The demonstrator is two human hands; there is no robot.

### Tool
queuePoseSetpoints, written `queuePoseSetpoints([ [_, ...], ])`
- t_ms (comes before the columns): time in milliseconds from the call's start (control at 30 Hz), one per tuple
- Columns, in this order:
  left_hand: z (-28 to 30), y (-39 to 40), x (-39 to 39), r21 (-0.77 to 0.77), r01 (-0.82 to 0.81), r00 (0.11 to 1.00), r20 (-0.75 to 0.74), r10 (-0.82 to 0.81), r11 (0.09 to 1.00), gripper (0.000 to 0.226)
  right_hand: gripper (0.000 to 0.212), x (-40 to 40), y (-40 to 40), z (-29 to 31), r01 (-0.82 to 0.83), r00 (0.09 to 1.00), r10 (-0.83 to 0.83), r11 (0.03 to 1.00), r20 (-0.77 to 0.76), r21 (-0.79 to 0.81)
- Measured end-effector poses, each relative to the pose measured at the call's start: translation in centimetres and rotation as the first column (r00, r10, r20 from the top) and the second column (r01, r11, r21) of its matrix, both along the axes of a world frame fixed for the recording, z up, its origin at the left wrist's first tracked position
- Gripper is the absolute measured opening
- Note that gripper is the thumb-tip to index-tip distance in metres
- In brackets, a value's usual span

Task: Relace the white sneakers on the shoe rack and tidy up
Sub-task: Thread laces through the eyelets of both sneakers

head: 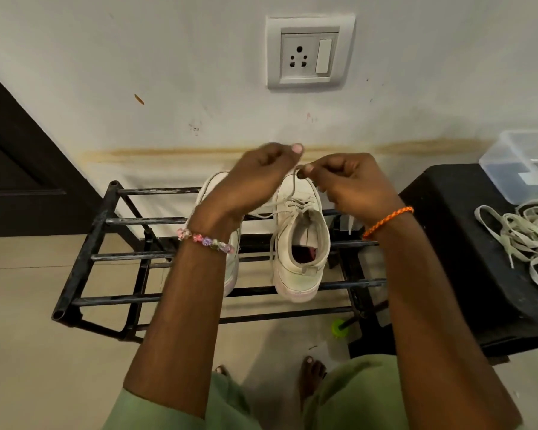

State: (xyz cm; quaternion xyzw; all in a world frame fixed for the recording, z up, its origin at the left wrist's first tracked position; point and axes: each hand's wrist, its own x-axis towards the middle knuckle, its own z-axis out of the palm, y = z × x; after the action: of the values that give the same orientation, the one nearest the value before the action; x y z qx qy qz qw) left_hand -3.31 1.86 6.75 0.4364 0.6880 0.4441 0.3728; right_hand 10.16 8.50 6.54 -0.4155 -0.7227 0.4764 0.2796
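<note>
Two white sneakers stand side by side on the top bars of a black metal shoe rack point(106, 256), toes toward the wall. The right sneaker point(302, 243) is partly laced, with loose lace ends hanging down its side. My right hand point(351, 187) pinches the white lace point(292, 184) above that sneaker's toe end. My left hand point(255, 178) is raised over the left sneaker point(212, 187), fingers curled; whether it grips the lace is hidden. My left forearm covers most of the left sneaker.
A black stool point(466, 259) stands right of the rack, carrying a heap of loose white laces point(528, 237) and a clear plastic box point(522, 166). A wall socket point(308, 54) is above. A green-capped object point(337, 328) lies on the floor near my bare feet point(312, 377).
</note>
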Motion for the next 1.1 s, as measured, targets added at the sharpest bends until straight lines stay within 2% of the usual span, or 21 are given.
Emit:
queuePoseSetpoints([
  [67, -0.4, 0.0, 0.6, -0.053, 0.167, 0.985, -0.041, -0.169, 0.985, 0.036, 0.017, 0.1, 0.2, -0.2, 0.025, 1.0, -0.025, 1.0, 0.003, 0.007],
  [100, -0.7, 0.1, 0.6, -0.05, 0.15, 0.986, -0.065, -0.153, 0.987, 0.035, 0.02, 0.3, 0.4, -0.3, 0.058, 0.998, -0.058, 0.998, 0.002, 0.001],
  [200, -1.6, 0.5, -0.5, 0.027, -0.15, 0.988, -0.028, 0.151, 0.988, 0.03, 0.025, 1.0, 1.0, -0.4, 0.142, 0.989, -0.144, 0.989, -0.034, -0.039],
  [300, -2.5, 0.6, -1.8, 0.055, -0.421, 0.907, 0.01, 0.421, 0.906, 0.031, 0.02, 1.5, 1.6, -0.7, 0.188, 0.982, -0.188, 0.979, -0.001, -0.079],
  [367, -3.1, 0.5, -2.2, 0.03, -0.52, 0.854, 0.0, 0.52, 0.854, 0.032, 0.016, 1.6, 1.9, -1.0, 0.187, 0.982, -0.183, 0.976, 0.045, -0.113],
  [433, -3.7, 0.6, -2.3, 0.012, -0.52, 0.847, -0.123, 0.517, 0.854, 0.028, 0.014, 1.4, 1.9, -1.4, 0.161, 0.987, -0.155, 0.975, 0.048, -0.156],
  [500, -4.1, 0.7, -2.3, 0.006, -0.469, 0.825, -0.355, 0.44, 0.883, 0.021, 0.019, 1.2, 1.9, -1.4, 0.111, 0.993, -0.114, 0.97, -0.002, -0.214],
  [567, -3.8, 0.7, -1.8, 0.033, -0.338, 0.826, -0.469, 0.313, 0.941, 0.04, 0.02, 1.1, 1.6, -1.3, 0.049, 0.995, -0.07, 0.961, -0.069, -0.274],
  [600, -3.5, 0.9, -1.4, 0.087, -0.222, 0.871, -0.431, 0.238, 0.971, 0.044, 0.015, 1.0, 1.5, -1.2, 0.024, 0.993, -0.057, 0.952, -0.1, -0.305],
  [667, -3.1, 1.2, -0.1, 0.173, -0.014, 0.954, -0.293, 0.065, 0.985, 0.032, 0.001, 0.9, 1.3, -0.9, 0.0, 0.991, -0.043, 0.946, -0.126, -0.323],
  [767, -3.1, 1.5, 1.5, 0.115, 0.102, 0.96, -0.271, -0.067, 0.988, 0.019, 0.01, 0.8, 1.4, -1.3, 0.06, 0.998, -0.065, 0.982, -0.024, -0.178],
  [833, -3.4, 1.7, 1.8, 0.091, 0.084, 0.97, -0.238, -0.06, 0.992, 0.016, 0.009, 0.8, 1.7, -1.5, 0.103, 0.995, -0.104, 0.988, 0.003, -0.118],
  [933, -3.7, 1.7, 1.2, 0.082, -0.009, 0.993, -0.12, 0.018, 0.997, 0.011, 0.012, 0.8, 1.9, -2.3, 0.145, 0.988, -0.151, 0.976, -0.02, -0.165],
  [1033, -4.3, 1.7, -0.1, 0.074, -0.16, 0.984, -0.066, 0.165, 0.984, 0.013, 0.019, 0.7, 1.9, -2.9, 0.174, 0.984, -0.167, 0.977, 0.064, -0.127],
  [1100, -5.2, 1.5, -1.2, -0.005, -0.183, 0.982, -0.042, 0.182, 0.983, 0.017, 0.02, 0.6, 1.9, -3.0, 0.165, 0.982, -0.155, 0.983, 0.108, -0.085],
])
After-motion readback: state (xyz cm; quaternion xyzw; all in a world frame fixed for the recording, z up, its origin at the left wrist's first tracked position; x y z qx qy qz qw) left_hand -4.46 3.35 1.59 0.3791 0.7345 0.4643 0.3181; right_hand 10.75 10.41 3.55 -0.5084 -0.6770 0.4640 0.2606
